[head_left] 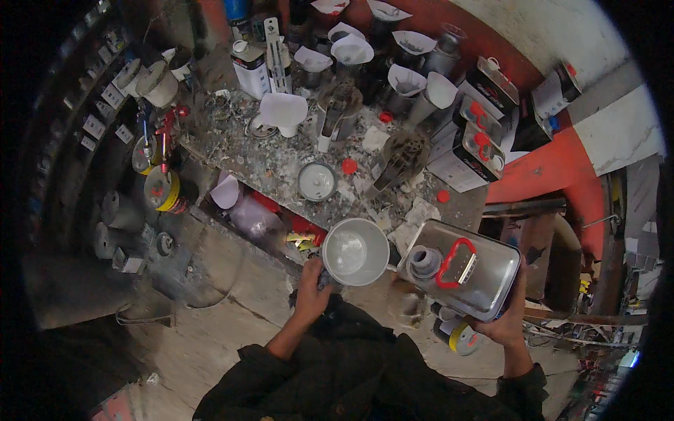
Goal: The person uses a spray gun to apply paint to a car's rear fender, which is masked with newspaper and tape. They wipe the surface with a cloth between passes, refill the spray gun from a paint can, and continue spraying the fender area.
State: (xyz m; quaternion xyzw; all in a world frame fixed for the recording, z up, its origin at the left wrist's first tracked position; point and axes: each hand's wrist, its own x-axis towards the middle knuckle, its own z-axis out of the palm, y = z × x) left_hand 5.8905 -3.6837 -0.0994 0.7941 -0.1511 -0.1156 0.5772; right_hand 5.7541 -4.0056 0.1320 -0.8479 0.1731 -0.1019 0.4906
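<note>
My left hand (309,293) is closed on the side of a pale grey plastic cup (376,254), whose open mouth faces up. A bit of dark grey cloth (324,280) shows at its fingers. To the right, my right hand (507,321) grips the base end of a rectangular metal can (488,277), which is tilted with its top toward me. The can has a red carrying handle (449,262) and an uncapped round spout (424,262) on the side nearer the cup. The spout is apart from the cup's rim, and no liquid stream is visible.
A paint-spattered bench (232,151) lies ahead, with a small round tin (317,182), red caps (349,166) and dark strainer-like tools (407,151). Paper-lined cups (352,50) crowd the back. More metal cans (463,158) stand right. A red spray gun (166,137) hangs left.
</note>
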